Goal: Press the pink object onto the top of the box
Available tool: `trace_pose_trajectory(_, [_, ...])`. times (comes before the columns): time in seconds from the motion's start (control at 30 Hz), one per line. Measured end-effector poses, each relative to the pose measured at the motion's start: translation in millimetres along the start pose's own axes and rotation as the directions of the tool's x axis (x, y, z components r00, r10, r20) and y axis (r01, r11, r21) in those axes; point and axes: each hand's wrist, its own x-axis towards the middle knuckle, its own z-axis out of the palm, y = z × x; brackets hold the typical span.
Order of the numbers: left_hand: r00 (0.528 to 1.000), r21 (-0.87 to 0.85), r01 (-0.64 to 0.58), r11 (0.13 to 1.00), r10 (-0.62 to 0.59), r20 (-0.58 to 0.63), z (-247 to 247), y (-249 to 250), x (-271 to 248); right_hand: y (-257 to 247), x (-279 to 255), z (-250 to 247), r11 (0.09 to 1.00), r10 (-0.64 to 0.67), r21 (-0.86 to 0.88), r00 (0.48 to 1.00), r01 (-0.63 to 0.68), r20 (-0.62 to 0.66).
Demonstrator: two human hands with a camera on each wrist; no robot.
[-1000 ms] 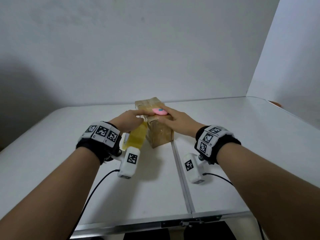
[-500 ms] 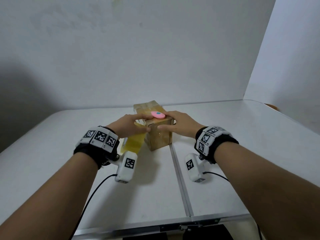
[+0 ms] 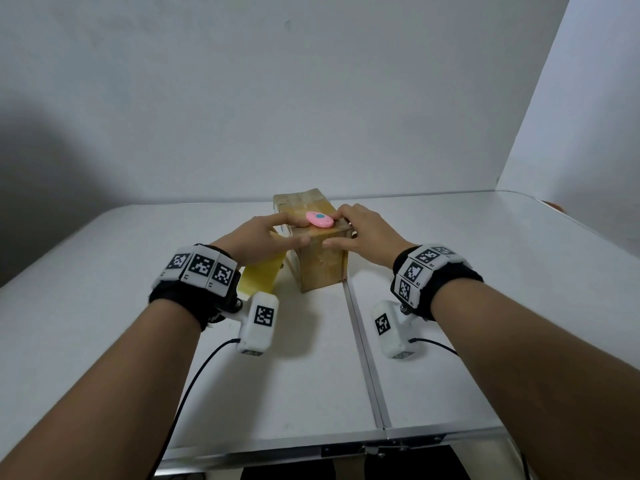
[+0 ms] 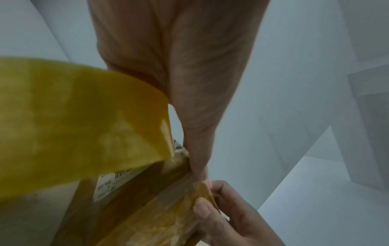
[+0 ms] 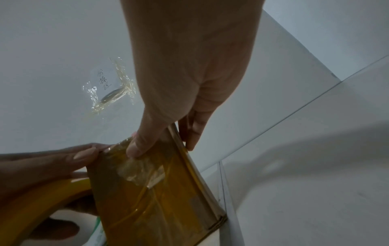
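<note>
A small cardboard box [image 3: 320,258] stands upright on the white folding table [image 3: 277,375], just left of the table's centre seam, its brown sides glossy with tape. The person's left hand [image 3: 266,239] lies across the box's near top edge, thumb pressed flat on the front face, while a roll of yellow tape [image 3: 259,275] hangs under the palm with its strip running up to the box; other fingers curl round the roll in the right wrist view. The right hand [image 3: 363,233] grips the box from the other side, thumb on the front face and fingers curled over the top edge and right side. A pink oval tool [image 3: 319,219] with a blue dot rests on the box top between the two hands. To lay the strip well, I would judge the tape should stay taut, the thumbs smoothing it down from the corner so no wrinkles form, and the right hand holding the box steady against the pull.
</note>
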Motion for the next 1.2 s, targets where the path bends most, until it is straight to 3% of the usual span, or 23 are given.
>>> trace_pose_trajectory(0.33, [0.999, -0.038, -0.003, 0.999, 0.002, -0.037, 2, 2, -3, -1, -1, 6, 0.997, -0.004, -0.070, 0.989, 0.014, 0.146])
trace_pose_trajectory(0.43, [0.999, -0.042, -0.006, 0.999, 0.005, -0.036, 2, 3, -3, -11, -1, 4, 0.999, 0.050, -0.019, 0.992, -0.048, 0.114])
trace_pose_trajectory(0.6, [0.999, -0.049, -0.022, 0.999, 0.020, -0.041, 2, 1, -1, -18, 3, 14, 0.991, 0.062, -0.115, 0.998, -0.061, 0.005])
trace_pose_trajectory(1.03, [0.998, -0.087, -0.025, 0.996, 0.020, -0.060, 4, 0, -1, -3, 0, 12, 0.986, 0.013, -0.168, 0.991, 0.009, 0.132])
trace_pose_trajectory(1.2, [0.999, -0.068, -0.023, 0.997, 0.020, -0.049, 5, 1, -2, 1, 0, 6, 1.000, 0.007, -0.027, 0.994, -0.004, 0.108])
